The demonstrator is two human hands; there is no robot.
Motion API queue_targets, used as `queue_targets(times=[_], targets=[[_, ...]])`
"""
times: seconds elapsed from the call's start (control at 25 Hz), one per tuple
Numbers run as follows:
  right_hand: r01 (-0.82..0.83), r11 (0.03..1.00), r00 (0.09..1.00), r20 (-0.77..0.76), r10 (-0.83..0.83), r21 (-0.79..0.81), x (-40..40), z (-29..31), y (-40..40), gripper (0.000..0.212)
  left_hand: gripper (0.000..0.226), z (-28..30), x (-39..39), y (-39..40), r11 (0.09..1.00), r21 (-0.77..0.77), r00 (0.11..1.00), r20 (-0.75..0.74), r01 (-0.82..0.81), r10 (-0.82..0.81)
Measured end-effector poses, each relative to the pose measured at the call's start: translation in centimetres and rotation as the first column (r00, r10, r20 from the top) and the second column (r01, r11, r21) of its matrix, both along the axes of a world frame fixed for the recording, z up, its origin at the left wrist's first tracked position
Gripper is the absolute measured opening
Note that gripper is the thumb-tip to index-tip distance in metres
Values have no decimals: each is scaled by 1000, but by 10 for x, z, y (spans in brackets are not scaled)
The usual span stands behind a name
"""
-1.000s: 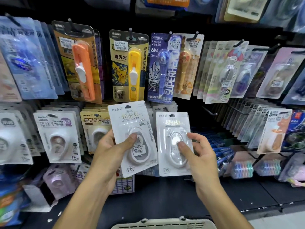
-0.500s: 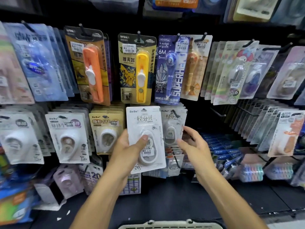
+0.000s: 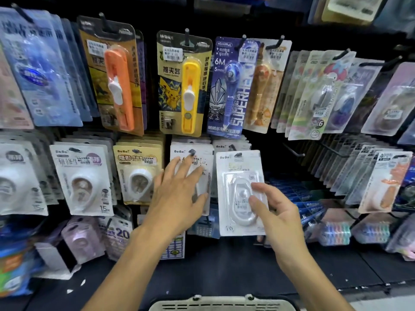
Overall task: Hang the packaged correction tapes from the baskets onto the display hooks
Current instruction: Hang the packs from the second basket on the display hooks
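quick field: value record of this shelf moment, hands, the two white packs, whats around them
left hand: fingers spread flat on a white pack that sits on its hook
right hand: holds a second white pack by its blister, thumb and fingers on the front
second white pack: upright, its hang hole level with the lower hook row; whether it is on a hook cannot be told
row above: orange clip pusher, yellow clip pusher
bottom edge: grey basket rim
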State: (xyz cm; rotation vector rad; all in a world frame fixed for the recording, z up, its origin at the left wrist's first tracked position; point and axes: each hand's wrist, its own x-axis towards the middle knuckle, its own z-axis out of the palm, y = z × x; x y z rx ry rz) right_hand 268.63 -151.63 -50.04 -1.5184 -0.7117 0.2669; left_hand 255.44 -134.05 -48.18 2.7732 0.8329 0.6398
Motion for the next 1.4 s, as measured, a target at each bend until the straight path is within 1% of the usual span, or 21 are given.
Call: queue_targets(times=[0.16, 0.32, 0.4, 0.48, 0.56, 0.6, 0.68, 0.76, 0.8, 0.84, 0.88, 0.92, 0.96, 1.04, 1.08, 1.12, 1.16, 1.2, 1.28, 1.32, 1.4], targets=[[117, 971, 969, 239, -65, -210, 23, 7, 41, 19, 71, -6, 5, -4, 998, 67, 995, -93, -21, 27], [193, 930, 932, 356, -74, -313, 50, 4, 94, 23, 78, -11, 5, -3, 999, 38, 990, -139, -19, 24], [212, 908, 934, 349, -79, -362, 61, 3, 106, 29, 81, -13, 3, -4, 999, 31, 989, -150, 10, -5], [149, 905, 946, 324, -13, -399, 66, -3, 106, 40, 83, -11, 0, -4, 999, 27, 987, -157, 33, -28], [152, 892, 928, 372, 20, -427, 60, -24, 90, 53, 85, -15, -5, -5, 998, 36, 987, -155, 44, -38], [165, 894, 918, 395, 15, -417, 54, -43, 76, 53, 85, -21, -7, -6, 997, 61, 992, -123, 38, -31], [135, 894, 943, 333, 16, -427, 35, -96, 38, 45, 85, -37, -11, -14, 995, 96, 999, -40, 17, -13], [32, 840, 976, 196, 90, -542, 11, -159, -6, 27, 81, -65, -17, -28, 994, 105, 999, -23, 25, -23], [-45, 769, 978, 128, 163, -637, 1, -187, -28, 21, 78, -81, -22, -36, 996, 79, 996, -81, 52, -46], [-124, 646, 962, 69, 265, -753, -8, -211, -47, 17, 75, -99, -28, -45, 995, 27, 977, -195, 98, -91], [-179, 464, 920, 20, 392, -868, -12, -230, -65, 14, 71, -117, -35, -53, 988, -45, 922, -356, 149, -155], [-201, 272, 859, -35, 511, -941, -16, -242, -79, 14, 67, -133, -44, -60, 974, -115, 824, -519, 196, -227], [-196, 123, 806, -88, 585, -973, -19, -252, -90, 23, 62, -149, -52, -65, 954, -180, 701, -649, 238, -297], [-103, -104, 709, -147, 690, -989, -33, -265, -103, 68, 51, -174, -67, -71, 911, -295, 491, -772, 288, -404], [-15, -212, 649, -171, 741, -977, -46, -271, -108, 89, 49, -183, -72, -73, 894, -343, 429, -788, 288, -441], [81, -283, 599, -180, 780, -956, -60, -275, -114, 102, 51, -190, -73, -76, 883, -375, 392, -795, 282, -463], [173, -305, 580, -154, 800, -936, -70, -278, -118, 106, 54, -194, -72, -79, 879, -385, 373, -800, 282, -470], [256, -292, 591, -90, 802, -922, -74, -279, -122, 103, 55, -197, -71, -82, 877, -386, 356, -807, 287, -471], [341, -190, 586, 51, 808, -921, -65, -267, -127, 84, 53, -203, -66, -85, 870, -392, 354, -801, 299, -482], [351, -129, 560, 98, 823, -928, -56, -259, -127, 70, 54, -204, -63, -86, 869, -399, 373, -789, 292, -488], [349, -40, 530, 162, 832, -936, -43, -236, -122, 45, 57, -205, -54, -91, 870, -405, 461, -738, 282, -493]])
